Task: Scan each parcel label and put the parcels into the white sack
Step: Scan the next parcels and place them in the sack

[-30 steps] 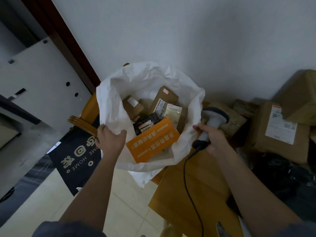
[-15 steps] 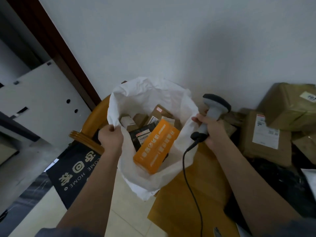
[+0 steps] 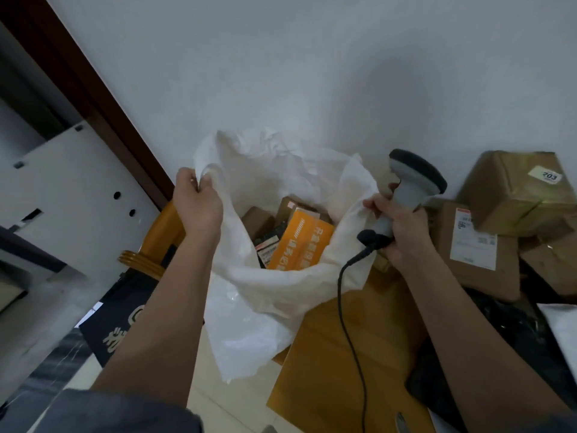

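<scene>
Head view, sacking stage. My left hand [image 3: 197, 200] pinches the left rim of the white sack [image 3: 249, 285] and lifts it, fingers curled into the fabric. My right hand [image 3: 398, 226] is clenched round the grip of the grey scanner [image 3: 412, 185], its head pointing up and away from the sack; the fingertips of that hand also appear to catch the sack's right rim, though the fold there hides the contact and I cannot be sure. The black cable [image 3: 349, 307] hangs from the scanner's base across the yellow-brown table top [image 3: 327, 354].

Inside the sack lie several parcels: an orange box [image 3: 299, 245] uppermost and tilted, a dark packet [image 3: 268, 245] just beside it, and brown cartons behind. Unsacked parcels wait well to the right: a labelled brown parcel [image 3: 474, 245] and, stacked partly over it, a taped box marked 203 [image 3: 515, 189].

Step in hand, as I judge it: holding the mouth open and settling the load, between 1 parcel and the next. The next move calls for releasing the rim with my left hand, taking a parcel from the right-hand pile, turning its label toward the scanner head, then dropping it in without letting the mouth collapse.
</scene>
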`<move>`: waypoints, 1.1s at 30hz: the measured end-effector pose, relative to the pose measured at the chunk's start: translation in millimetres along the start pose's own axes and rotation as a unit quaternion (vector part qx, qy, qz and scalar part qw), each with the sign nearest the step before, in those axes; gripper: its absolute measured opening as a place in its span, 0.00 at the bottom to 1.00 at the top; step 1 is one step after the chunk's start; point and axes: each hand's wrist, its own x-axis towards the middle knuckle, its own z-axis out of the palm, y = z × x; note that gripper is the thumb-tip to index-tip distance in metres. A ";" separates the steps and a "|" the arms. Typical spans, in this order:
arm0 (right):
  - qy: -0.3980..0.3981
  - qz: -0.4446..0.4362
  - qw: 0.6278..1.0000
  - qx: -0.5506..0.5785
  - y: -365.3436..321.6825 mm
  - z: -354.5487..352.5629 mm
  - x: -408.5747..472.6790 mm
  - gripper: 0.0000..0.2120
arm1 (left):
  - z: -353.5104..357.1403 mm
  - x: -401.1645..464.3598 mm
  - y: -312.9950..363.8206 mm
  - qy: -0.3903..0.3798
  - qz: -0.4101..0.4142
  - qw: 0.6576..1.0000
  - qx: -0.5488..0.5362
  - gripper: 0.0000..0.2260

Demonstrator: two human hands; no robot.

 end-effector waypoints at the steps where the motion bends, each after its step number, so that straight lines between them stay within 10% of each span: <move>1: -0.001 -0.004 1.000 -0.006 0.2 1.0 -0.3 0.18 | 1.5 -1.5 1.1 -0.003 0.005 1.000 0.011 0.15; 6: 0.052 0.064 0.996 -0.037 13.6 5.2 -2.1 0.20 | 8.1 -14.4 -17.7 -0.033 -0.064 0.997 0.001 0.15; 11: -0.028 -0.023 0.999 0.005 3.5 6.7 -4.1 0.18 | 0.0 -5.9 7.6 -0.019 0.052 0.998 -0.002 0.15; 17: 0.060 0.072 0.994 -0.061 17.6 9.7 -7.5 0.22 | -1.0 -17.8 -24.6 -0.014 -0.093 0.995 -0.011 0.07; 23: -0.039 -0.076 0.996 0.008 -19.1 13.5 -10.4 0.15 | -21.6 9.3 9.3 0.040 0.060 0.997 -0.038 0.11; 33: 0.243 0.069 0.962 -0.100 18.3 -34.7 -2.5 0.13 | -20.8 -10.9 -74.3 0.083 -0.165 0.970 0.155 0.11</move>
